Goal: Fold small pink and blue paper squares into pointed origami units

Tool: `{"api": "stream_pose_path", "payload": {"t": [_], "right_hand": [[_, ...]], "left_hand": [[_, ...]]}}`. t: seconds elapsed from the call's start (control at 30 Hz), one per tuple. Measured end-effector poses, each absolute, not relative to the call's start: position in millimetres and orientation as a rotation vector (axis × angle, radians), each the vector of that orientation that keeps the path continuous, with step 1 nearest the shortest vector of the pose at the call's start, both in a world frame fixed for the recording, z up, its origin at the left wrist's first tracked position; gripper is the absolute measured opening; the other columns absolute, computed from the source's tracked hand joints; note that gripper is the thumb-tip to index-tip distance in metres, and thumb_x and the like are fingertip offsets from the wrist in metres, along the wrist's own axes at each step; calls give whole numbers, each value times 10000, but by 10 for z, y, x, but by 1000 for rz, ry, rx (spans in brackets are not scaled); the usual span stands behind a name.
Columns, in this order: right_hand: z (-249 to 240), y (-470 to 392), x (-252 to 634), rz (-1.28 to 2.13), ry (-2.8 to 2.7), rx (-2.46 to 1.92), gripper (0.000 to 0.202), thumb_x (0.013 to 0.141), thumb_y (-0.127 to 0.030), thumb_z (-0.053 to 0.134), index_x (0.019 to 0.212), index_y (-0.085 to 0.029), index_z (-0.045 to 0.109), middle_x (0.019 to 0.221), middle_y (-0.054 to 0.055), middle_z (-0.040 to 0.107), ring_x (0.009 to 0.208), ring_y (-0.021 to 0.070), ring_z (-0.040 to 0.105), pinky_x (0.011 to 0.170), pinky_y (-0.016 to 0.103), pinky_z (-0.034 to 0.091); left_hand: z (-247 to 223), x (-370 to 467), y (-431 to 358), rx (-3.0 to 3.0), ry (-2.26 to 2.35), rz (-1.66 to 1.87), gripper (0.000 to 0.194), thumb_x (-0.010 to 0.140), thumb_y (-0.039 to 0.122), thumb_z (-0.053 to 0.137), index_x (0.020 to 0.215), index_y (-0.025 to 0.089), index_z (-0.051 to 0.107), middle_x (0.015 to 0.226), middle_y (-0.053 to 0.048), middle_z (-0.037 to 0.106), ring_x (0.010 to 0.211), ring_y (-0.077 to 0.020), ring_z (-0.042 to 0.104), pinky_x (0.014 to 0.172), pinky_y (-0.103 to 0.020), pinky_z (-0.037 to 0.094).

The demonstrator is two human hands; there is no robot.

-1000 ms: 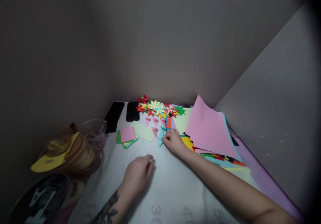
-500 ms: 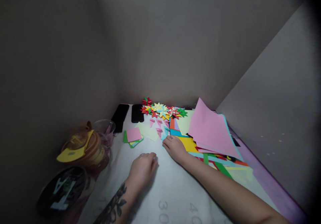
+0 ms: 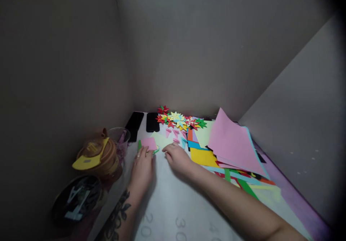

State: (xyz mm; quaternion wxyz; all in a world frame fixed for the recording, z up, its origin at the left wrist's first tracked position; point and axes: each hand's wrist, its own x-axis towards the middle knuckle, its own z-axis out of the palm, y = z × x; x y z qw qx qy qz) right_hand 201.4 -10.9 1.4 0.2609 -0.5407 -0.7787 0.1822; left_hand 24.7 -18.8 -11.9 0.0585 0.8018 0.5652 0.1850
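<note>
My left hand [image 3: 142, 167] rests its outstretched, parted fingers on the near edge of a small pile of square papers, with a pink square [image 3: 149, 143] on top and green edges below. A pale green sheet [image 3: 161, 140] lies just right of the pile. By its near corner is my right hand [image 3: 178, 158], thumb a little apart from the bent fingers, with nothing visible in it. Beyond it, several folded pink paper pieces [image 3: 175, 133] and a folded light blue piece [image 3: 183, 143] lie on the white mat [image 3: 164, 197].
Folded paper stars [image 3: 178, 119] are heaped at the back beside two dark phones [image 3: 153, 122]. Large pink sheets [image 3: 232, 140] and coloured strips [image 3: 243, 183] spread on the right. A clear cup [image 3: 120, 140], brown lidded container [image 3: 97, 158] and black round lid [image 3: 77, 199] stand left.
My left hand has moved forward onto the pile of squares, its fingers spreading. My right hand has drawn left, away from the light blue folded piece. The view has shifted slightly.
</note>
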Motion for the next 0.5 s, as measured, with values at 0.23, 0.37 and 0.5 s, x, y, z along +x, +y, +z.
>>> {"api": "stream_pose_path", "payload": {"t": [0.23,0.37,0.5], "right_hand": [[-438,43,1694,823,-1500,-1494,247,734,-55,420,930,-204,435,876,29,593,796,164,585,725,306,462],[-523,19,1718,902,-1432,-1453,239,731,-65,409,916,-215,422,811,-2,599,766,145,602,703,280,468],[-525,-36,1723,913,-1456,-1463,234,730,-83,431,912,-228,444,815,-13,592,743,150,589,693,284,458]], "left_hand": [[-340,181,14,2397,1663,573,453,862,113,381,1313,78,407,1361,-169,479,1300,-251,383,1031,-394,351],[-251,224,81,2353,1773,523,422,841,240,482,1244,116,492,1280,-153,555,1204,-275,464,976,-383,377],[-187,236,140,2292,1869,468,436,827,294,488,1233,140,518,1117,-120,640,1076,-253,536,879,-320,418]]}}
